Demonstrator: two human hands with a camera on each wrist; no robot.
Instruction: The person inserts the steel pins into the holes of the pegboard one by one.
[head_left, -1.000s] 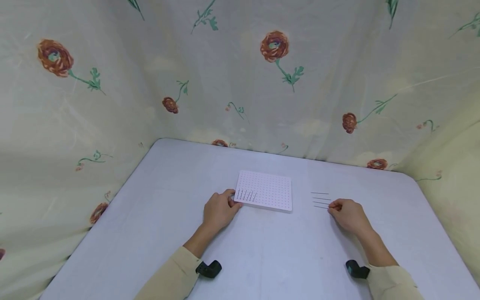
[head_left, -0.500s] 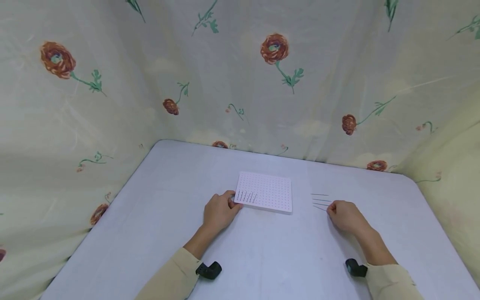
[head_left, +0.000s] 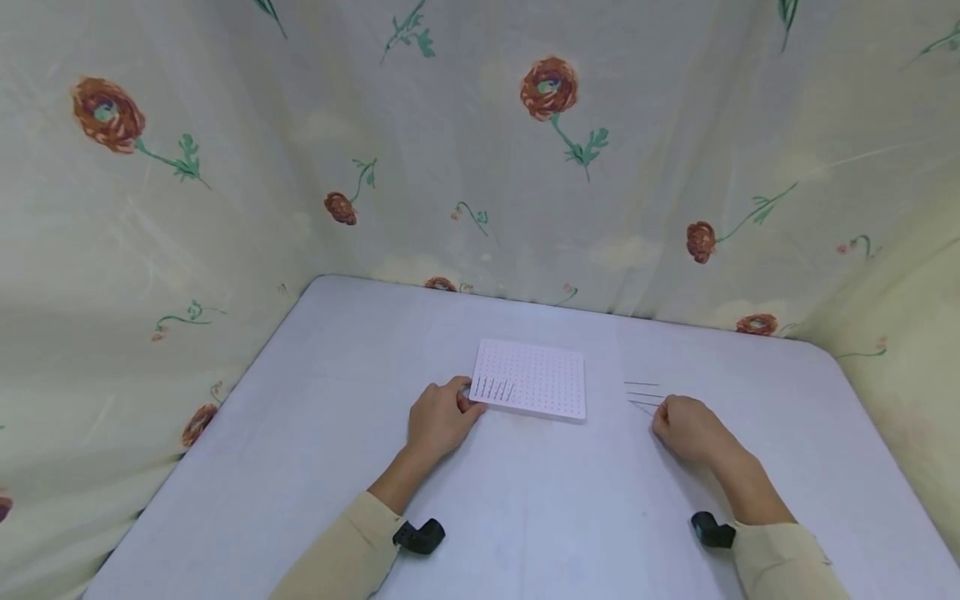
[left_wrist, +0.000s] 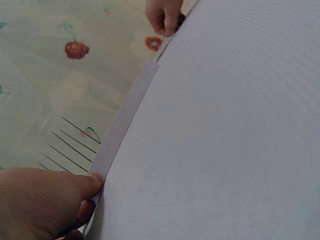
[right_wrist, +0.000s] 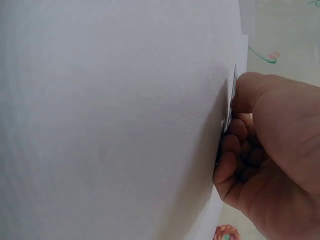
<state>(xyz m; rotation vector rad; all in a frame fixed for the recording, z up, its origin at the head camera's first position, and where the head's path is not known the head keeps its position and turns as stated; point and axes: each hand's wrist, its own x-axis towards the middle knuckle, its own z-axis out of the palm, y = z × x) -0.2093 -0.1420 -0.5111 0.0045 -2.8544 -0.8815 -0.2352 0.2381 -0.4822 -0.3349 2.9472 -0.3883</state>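
Observation:
My left hand (head_left: 442,421) grips the near left corner of a white perforated pegboard (head_left: 543,379), thumb on its front edge. Several thin dark metal rods (left_wrist: 80,130) stand upright in the board near that corner. Right of the board, my right hand (head_left: 693,429) pinches one end of another thin rod, which slants up off the table at its right end. Beside that hand, more thin rods (head_left: 641,384) lie roughly parallel on the table. In the right wrist view the right hand's (right_wrist: 270,145) fingers are curled, and they hide most of the pinched rod.
A white-covered table (head_left: 525,508) bears everything. Flower-patterned curtains (head_left: 450,150) hang behind it and along both sides. Dark wrist cameras (head_left: 420,537) are strapped at the sleeves.
My right hand has pinched the nearest rod and turned it, so the rod now slants instead of lying parallel to the others. The left hand and the board have stayed put.

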